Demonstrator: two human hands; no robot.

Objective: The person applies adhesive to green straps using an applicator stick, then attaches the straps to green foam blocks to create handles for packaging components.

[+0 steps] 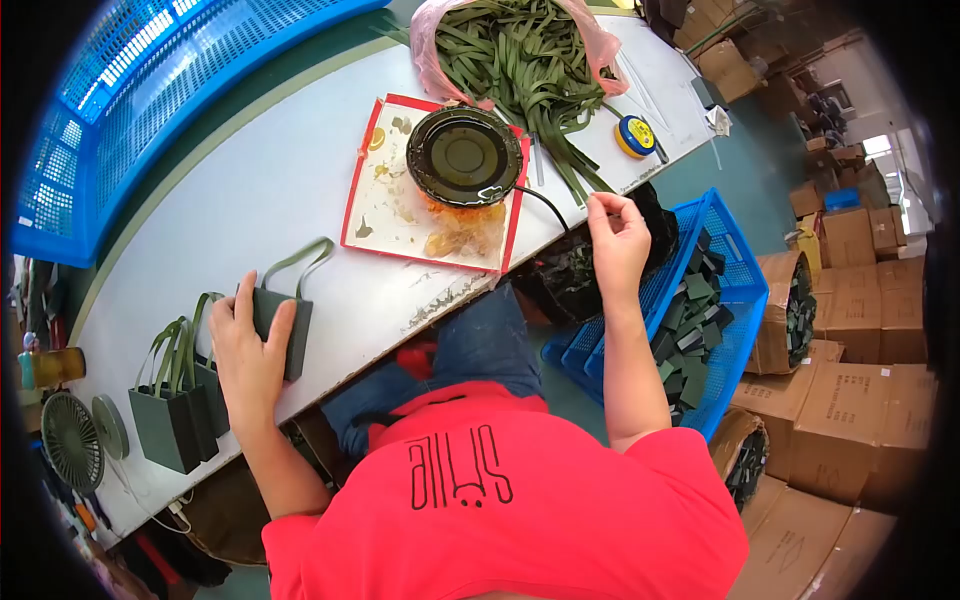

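Note:
On the left part of the white table, my left hand [245, 350] is closed around a small dark green box-shaped bag [290, 325] with a green ribbon handle looping up from its top. Several similar green bags with ribbon handles [170, 425] stand beside that hand. My right hand [622, 245] is at the table's front edge, thumb and forefinger pinched at the end of a green ribbon [572, 165]. This ribbon hangs out of a large heap of ribbons [520, 60] in a pink plastic bag [428, 45].
A round black pan-like device [465, 155] with dark liquid and a cord sits on a stained, red-edged board [375, 205]. Nearby lies a blue-yellow round tin [634, 137]. A blue crate [735, 270] of green pieces stands right; a small fan [72, 440] is left, cartons [850, 420] far right.

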